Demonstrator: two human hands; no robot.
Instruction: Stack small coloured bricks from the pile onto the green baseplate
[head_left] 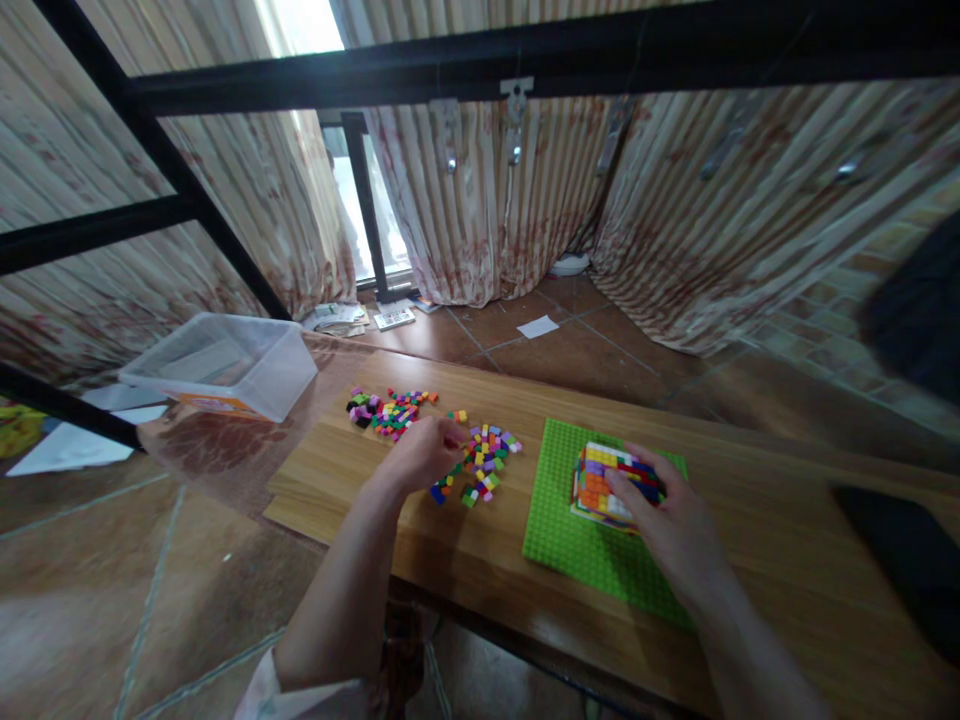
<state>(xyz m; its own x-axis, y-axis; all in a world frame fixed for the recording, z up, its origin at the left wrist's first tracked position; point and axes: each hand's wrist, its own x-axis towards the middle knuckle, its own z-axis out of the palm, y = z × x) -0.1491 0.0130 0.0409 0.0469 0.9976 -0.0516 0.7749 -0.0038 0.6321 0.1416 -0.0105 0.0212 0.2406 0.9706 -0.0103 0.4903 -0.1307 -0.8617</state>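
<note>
A block built of multicoloured toy bricks sits on a green studded baseplate. My right hand grips this block from the right, its thumb on top and its fingers over the far side. On the left, my left hand is at the loose toy bricks, its fingers curled together close to the left edge of that scatter. Whatever is between those fingertips is too small to make out. Past the left hand lies a second heap of small bricks, partly hidden by it.
The wooden tabletop carries everything at hand. A clear plastic bin stands at the far left. At the right edge lies a dark flat object. A black metal bar with hanging clips crosses overhead, in front of striped curtains.
</note>
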